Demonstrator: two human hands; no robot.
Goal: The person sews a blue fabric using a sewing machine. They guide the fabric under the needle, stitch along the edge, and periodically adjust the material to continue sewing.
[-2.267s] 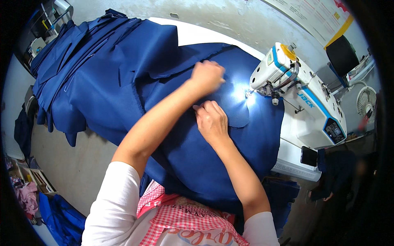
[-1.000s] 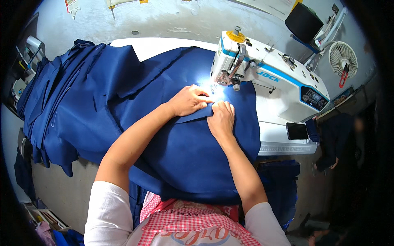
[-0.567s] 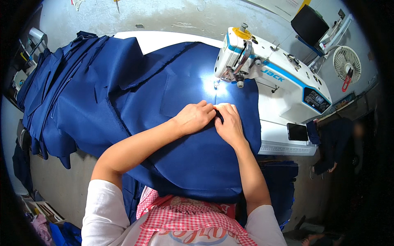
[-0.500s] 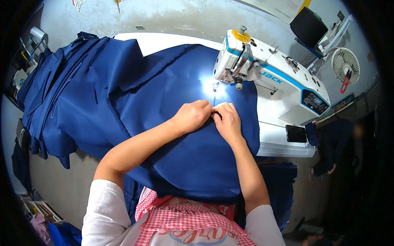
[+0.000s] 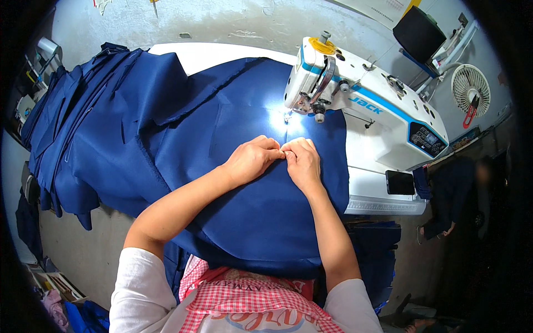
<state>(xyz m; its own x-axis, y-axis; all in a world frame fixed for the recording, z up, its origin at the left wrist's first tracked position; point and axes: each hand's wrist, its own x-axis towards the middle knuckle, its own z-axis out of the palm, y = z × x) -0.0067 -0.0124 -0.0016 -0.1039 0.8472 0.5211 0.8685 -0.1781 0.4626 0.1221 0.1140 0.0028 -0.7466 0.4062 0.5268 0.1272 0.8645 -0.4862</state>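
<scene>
A large piece of dark blue fabric [image 5: 255, 222] spreads over the sewing table and hangs off its front edge toward my lap. Just in front of the lit presser foot [image 5: 287, 117] of a white and blue sewing machine [image 5: 363, 100], a seam line in the cloth runs toward me. My left hand [image 5: 249, 161] is closed, its fingertips pinching the fabric at that line. Closed too, my right hand [image 5: 303, 162] pinches the cloth right beside it, and the fingertips of both hands meet. The bit of fabric between them is mostly hidden.
More blue fabric [image 5: 94, 127] is heaped in folds at the left. A phone [image 5: 400, 182] lies on the table [image 5: 363, 161] right of my hands. Behind the machine are a small fan [image 5: 471, 89] and a black box-like object [image 5: 418, 34]. Another person [image 5: 452, 194] is at the far right.
My fingertips have drawn together on the cloth, and the dark gap by my right thumb has closed. The whole view has shifted slightly; the fabric lies much the same.
</scene>
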